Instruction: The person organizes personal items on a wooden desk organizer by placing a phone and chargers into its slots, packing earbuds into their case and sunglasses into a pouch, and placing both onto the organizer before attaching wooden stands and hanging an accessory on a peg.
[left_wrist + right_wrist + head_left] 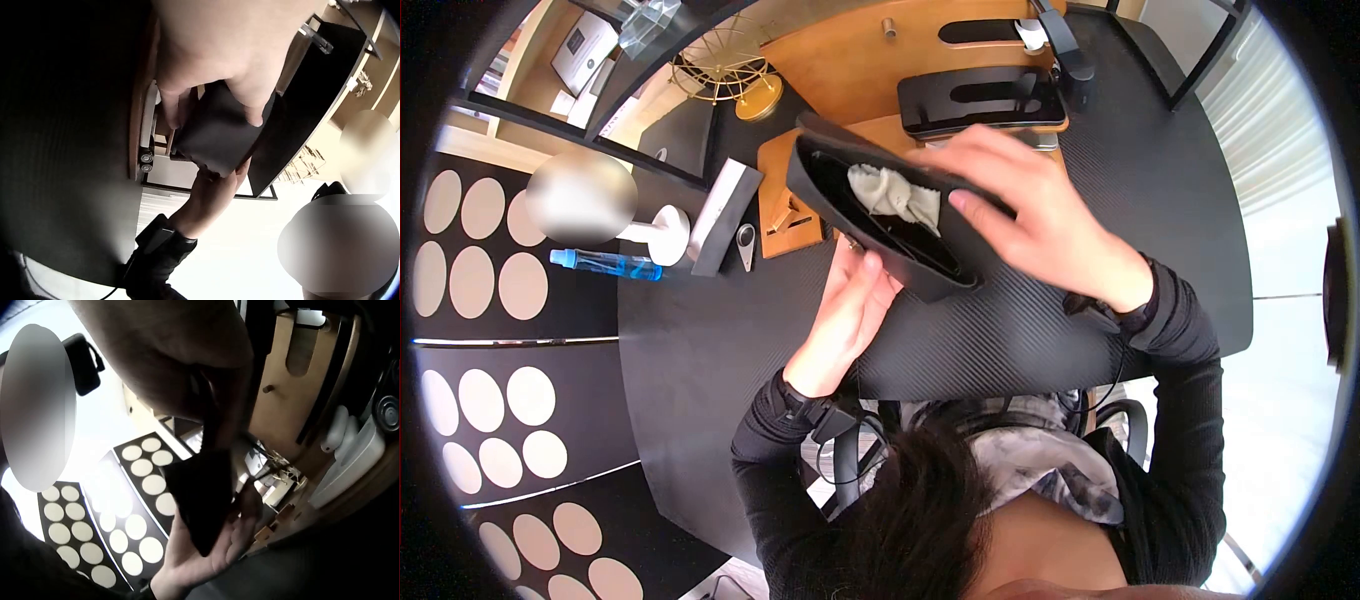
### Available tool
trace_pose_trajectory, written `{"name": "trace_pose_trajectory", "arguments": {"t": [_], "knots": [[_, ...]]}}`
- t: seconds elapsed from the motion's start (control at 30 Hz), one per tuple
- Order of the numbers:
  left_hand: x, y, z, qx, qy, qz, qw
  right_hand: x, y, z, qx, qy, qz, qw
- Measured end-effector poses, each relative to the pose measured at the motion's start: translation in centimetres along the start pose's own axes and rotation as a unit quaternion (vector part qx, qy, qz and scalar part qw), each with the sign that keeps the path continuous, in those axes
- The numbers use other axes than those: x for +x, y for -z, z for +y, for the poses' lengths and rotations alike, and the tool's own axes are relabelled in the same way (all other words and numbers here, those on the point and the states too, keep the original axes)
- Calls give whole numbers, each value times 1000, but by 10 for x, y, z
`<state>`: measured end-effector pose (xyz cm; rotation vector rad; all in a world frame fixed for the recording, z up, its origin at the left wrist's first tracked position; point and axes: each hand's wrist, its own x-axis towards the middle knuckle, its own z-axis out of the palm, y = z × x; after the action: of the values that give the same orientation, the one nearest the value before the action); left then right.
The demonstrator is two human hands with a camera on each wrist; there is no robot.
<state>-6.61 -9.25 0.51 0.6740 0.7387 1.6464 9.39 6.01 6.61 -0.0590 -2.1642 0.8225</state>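
A black case (910,272) is held above the table, its mouth gaping upward; in the right wrist view its end is triangular. Inside lies a crumpled light grey cloth (895,195). My left hand (855,300) grips the case from below, with the thumb against its near wall. At the far right side, my right hand (1040,205) pinches the flap, thumb on its inner face and fingers behind it. The left wrist view shows the case's dark outer face (219,128) between both hands.
A brown wooden stand (820,45) with a black slotted piece (980,100) stands at the back. To the left are a long grey box (725,215), a blue spray bottle (605,264) and a white round-based stand (668,235). A gold wheel ornament (725,70) stands behind.
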Motion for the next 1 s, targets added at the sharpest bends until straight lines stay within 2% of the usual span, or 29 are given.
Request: {"name": "trace_pose_trajectory", "arguments": {"t": [0.03,0.13,0.2,0.23,0.27,0.3,0.37,0.4,0.43,0.5,0.57,0.63,0.67,0.7,0.77,0.8,0.83,0.9,0.93,0.97,1.0], "knots": [[0,2,-1,-1,0,2,1000,-5,-5,-4,-14,-13,-28,999],[2,4,0,46,5,115,992,-13,-18,-16,-78,60,-102,990],[-1,18,0,56,29,139,988,-19,-23,-17,-107,80,-176,975],[-1,21,1,66,51,164,983,-23,-28,-16,-120,89,-175,973],[1,20,0,105,33,171,979,-25,-30,-14,-142,97,-182,968],[0,16,1,105,33,172,979,-26,-31,-13,-163,104,-189,963],[-2,7,4,65,-27,151,986,-27,-31,-16,-173,105,-190,961],[-4,13,-2,43,-55,103,992,-27,-31,-17,-184,107,-191,958],[-4,17,-3,43,-54,103,992,-27,-30,-17,-184,106,-191,958],[-4,23,0,136,-26,87,987,-27,-28,-17,-131,118,-222,959],[-5,13,4,101,-41,66,992,-24,-21,-16,-116,146,-189,964],[-9,15,11,25,25,81,996,-17,-11,-24,-70,172,-31,982],[-6,14,14,28,46,81,995,-9,0,-30,-76,193,14,978],[-7,11,14,29,36,124,991,-6,8,-32,-105,211,55,970],[-8,17,20,-18,78,99,992,-3,25,-28,-135,203,58,968],[-11,12,21,29,85,148,985,1,31,-27,-112,177,32,977],[-11,16,21,30,85,147,985,1,31,-23,-61,130,5,990],[-10,26,22,20,107,39,993,2,28,-28,95,-8,-67,993],[-9,4,17,47,76,95,991,0,22,-26,82,11,-92,992],[-14,-17,24,52,83,98,990,-3,13,-23,67,29,-117,990],[-12,-13,20,85,64,64,992,-8,7,-23,0,46,-137,989]]}}
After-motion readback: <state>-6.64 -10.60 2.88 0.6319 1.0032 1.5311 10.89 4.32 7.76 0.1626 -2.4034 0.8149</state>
